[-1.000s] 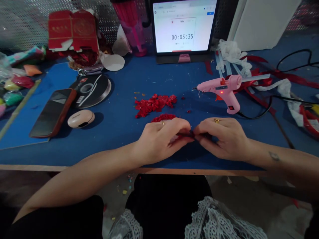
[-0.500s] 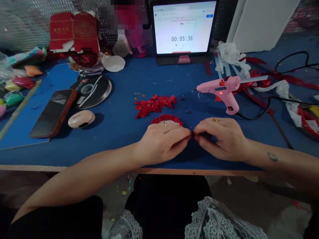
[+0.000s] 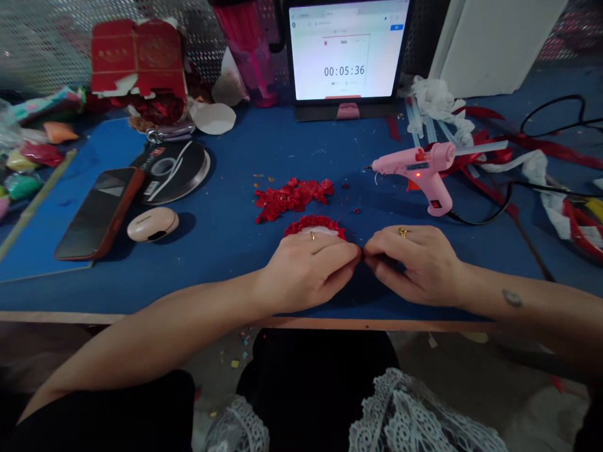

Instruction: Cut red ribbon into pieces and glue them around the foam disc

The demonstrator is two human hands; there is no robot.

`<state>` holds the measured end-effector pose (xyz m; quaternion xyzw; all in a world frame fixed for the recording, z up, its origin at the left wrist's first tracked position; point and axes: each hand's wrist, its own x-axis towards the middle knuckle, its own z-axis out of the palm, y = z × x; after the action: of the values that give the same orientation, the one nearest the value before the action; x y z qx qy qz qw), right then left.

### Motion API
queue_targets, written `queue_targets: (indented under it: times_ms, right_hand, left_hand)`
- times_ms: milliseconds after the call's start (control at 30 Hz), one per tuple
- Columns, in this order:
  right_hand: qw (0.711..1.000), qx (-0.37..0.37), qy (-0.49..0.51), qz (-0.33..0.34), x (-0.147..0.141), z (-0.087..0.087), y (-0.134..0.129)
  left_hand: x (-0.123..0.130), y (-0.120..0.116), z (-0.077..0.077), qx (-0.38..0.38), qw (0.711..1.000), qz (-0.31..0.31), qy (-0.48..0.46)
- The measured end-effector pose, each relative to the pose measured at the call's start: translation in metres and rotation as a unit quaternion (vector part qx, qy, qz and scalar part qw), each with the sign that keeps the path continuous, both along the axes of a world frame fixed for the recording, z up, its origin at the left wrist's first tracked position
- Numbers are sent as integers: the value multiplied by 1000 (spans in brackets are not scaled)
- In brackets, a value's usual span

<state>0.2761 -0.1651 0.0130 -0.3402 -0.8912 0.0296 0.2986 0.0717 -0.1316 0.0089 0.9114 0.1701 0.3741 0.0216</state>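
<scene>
My left hand (image 3: 313, 270) and my right hand (image 3: 414, 263) meet fingertip to fingertip near the table's front edge. Both are closed in a pinch. A tiny dark red piece (image 3: 362, 253) barely shows where the fingertips touch; the fingers hide most of it. Partly under my left hand lies a round white base (image 3: 320, 231) with a ruffled red border (image 3: 311, 222). Just beyond it sits a loose pile of crumpled red ribbon pieces (image 3: 294, 198). A pink glue gun (image 3: 424, 169), its red light lit, lies beyond my right hand.
To the left are a phone (image 3: 101, 213), an earbud case (image 3: 153, 224) and a ribbon spool (image 3: 174, 169). A tablet (image 3: 347, 56) with a timer stands at the back. Ribbons (image 3: 541, 147) and the glue gun's black cord (image 3: 490, 216) spread across the right side.
Both hands stay pinched together at nearly the same spot. My right hand has shifted very slightly left. Nothing on the table has visibly moved.
</scene>
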Motion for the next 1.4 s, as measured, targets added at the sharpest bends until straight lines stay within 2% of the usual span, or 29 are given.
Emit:
queue_targets:
  times_ms: [333,567,767,933,1200,1400]
  right_hand:
    - [1000,1,10,-16,3,0,-1]
    - [1000,12,8,-15,0,1,0]
    - [1000,23,-4,-12,-2,-1,0]
    - [999,27,-21,-16,-3,-1,-1]
    - [999,33,-18,-9,0,-2,1]
    - [998,41,-40,-18,-3,-3,0]
  left_hand:
    - [-4,-1,-2,23,999,6,-28]
    - [-3,-1,1,94,995,15,5]
    - [-2,-3,1,119,993,12,15]
    - [-1,-4,0,101,995,12,11]
    - [0,-3,-1,25,999,13,-20]
    - [2,-4,-1,14,1000,12,-22]
